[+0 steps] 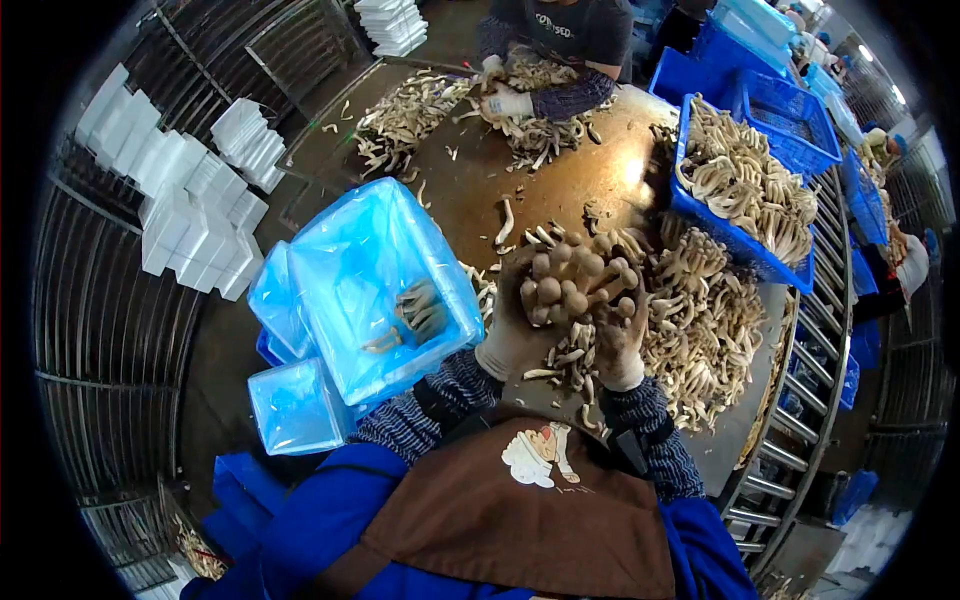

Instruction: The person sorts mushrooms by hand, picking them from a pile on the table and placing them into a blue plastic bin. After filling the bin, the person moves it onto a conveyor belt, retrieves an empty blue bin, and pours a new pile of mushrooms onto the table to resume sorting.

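A clump of brown-capped mushrooms is held in front of me, caps up, above the metal table. My left hand, in a pale glove, grips the clump from its left side. My right hand, gloved too, closes on its right side, its fingers partly hidden by caps. Loose mushroom pieces lie below, between my hands. To my left stands a crate lined with clear blue plastic, with a few mushrooms inside. A large mushroom pile lies beside my right hand.
A blue basket full of mushrooms stands at the right, beside a roller conveyor. Across the table, a co-worker's gloved hands are among more mushrooms. White foam boxes are stacked at the left.
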